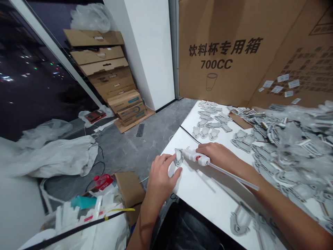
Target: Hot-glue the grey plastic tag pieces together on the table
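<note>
My left hand (161, 175) rests at the near left edge of the white table (208, 194), its fingertips pinching a small grey shield-shaped piece (178, 158) against the tabletop. My right hand (217, 154) grips a white glue gun (194, 156) with a glue stick (234, 176) trailing out behind it over my forearm. The gun's nozzle touches the grey piece. Rows of similar grey pieces (212, 121) lie farther back on the table.
A heap of grey pieces in clear plastic bags (293, 149) covers the table's right side. A big cardboard box (241, 52) stands behind. Stacked flat cartons (109, 73) lean on the wall at left. White bags (52, 152) and clutter lie on the floor.
</note>
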A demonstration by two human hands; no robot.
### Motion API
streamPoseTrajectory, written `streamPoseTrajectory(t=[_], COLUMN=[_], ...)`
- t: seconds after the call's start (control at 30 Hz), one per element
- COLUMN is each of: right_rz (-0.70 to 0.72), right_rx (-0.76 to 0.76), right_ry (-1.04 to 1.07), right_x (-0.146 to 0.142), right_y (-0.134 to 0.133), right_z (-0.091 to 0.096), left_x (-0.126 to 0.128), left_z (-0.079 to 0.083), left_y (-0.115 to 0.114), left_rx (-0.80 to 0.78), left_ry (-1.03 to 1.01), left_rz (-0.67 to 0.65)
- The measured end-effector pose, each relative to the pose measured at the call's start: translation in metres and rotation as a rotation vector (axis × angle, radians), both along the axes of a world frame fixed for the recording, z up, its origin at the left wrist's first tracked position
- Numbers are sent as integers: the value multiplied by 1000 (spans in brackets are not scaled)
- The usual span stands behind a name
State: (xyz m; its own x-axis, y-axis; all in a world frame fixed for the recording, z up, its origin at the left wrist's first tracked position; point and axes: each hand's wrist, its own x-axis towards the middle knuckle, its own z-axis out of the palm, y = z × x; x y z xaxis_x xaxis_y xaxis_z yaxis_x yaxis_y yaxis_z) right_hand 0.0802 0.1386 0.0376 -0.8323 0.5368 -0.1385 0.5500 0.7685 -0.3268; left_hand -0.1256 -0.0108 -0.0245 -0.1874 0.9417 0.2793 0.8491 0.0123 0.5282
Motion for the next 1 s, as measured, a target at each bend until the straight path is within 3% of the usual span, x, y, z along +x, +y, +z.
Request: streamPoseTrajectory(t=[0.43,0.8,1.0], right_rz=[18,20,21], right_rx=[6,8,5], right_ry=[-1,47,24], right_x=[-2,1,0], right_y=[1,1,-1], right_z=[-1,-8,-3], left_x=[1,2,1], left_z=[-1,3,0], left_y=[2,-1,0], left_rx=[85,39,11], left_ry=[258,85,-20], left_rz=[-29,46,82])
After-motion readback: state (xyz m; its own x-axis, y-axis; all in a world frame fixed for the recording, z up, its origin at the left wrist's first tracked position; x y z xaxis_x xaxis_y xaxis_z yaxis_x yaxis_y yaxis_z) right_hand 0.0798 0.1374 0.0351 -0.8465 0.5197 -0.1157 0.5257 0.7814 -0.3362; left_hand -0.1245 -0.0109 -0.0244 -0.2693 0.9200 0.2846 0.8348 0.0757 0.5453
